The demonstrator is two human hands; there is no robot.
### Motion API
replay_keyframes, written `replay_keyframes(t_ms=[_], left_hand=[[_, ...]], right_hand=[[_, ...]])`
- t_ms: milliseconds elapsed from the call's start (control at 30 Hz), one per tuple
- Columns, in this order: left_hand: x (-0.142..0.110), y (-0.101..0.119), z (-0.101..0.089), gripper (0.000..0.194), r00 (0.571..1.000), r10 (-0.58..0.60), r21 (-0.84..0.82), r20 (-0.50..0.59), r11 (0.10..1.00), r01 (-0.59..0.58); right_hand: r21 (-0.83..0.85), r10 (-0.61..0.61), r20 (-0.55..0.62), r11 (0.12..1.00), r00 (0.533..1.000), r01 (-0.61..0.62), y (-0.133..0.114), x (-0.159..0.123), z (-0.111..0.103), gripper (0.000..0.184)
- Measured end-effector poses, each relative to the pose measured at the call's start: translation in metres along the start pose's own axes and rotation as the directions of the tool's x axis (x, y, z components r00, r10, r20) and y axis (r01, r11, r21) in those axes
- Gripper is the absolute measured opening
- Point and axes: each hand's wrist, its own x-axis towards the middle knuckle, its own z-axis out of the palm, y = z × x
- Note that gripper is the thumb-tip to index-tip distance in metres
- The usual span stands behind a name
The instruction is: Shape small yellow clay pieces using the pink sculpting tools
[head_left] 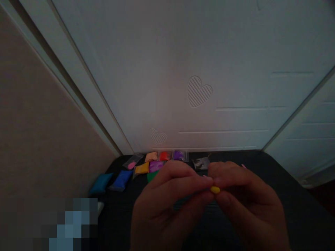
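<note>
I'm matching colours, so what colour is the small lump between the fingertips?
The small lump is yellow; it shows best in the head view.

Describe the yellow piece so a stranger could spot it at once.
Above the dark table, the left hand and right hand meet at the fingertips. The yellow piece shows right there. Unlike the packets behind, it is tiny, rounded and unwrapped.

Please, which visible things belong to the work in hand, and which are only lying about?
In hand:
yellow piece, at the fingertips of left hand and right hand

Apparently lying about:
coloured packets
clear bag with pink piece
greyish packet
</note>
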Motion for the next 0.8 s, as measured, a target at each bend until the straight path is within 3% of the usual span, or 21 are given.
replay_keyframes(t_ms=[233, 433, 600, 800], left_hand=[[0.002, -0.001, 0.0, 0.013, 1.0, 0.001, 0.01, -0.003, 1.0, -0.001], [0.007, -0.005, -0.011, 0.02, 0.981, 0.055, 0.088, 0.186, 0.993, -0.073], [0.003, -0.003, -0.003, 0.013, 0.997, -0.037, 0.036, 0.067, 0.999, 0.035], [0.003, -0.006, 0.002, 0.012, 0.991, -0.136, -0.076, -0.011, 0.988, 0.135]], right_hand=[[0.003, 0.037, -0.008, 0.999, 0.999, -0.037, 0.001, 0.0, -0.001, 0.019], [-0.165, -0.053, 0.037, 0.985, 0.998, 0.059, -0.001, 0.0, -0.003, 0.029], [-0.212, -0.111, 0.037, 0.97, 0.993, 0.117, 0.0, 0.001, -0.005, 0.03], [-0.138, -0.051, -0.047, 0.989, 0.998, 0.044, 0.002, 0.001, -0.007, 0.022]])
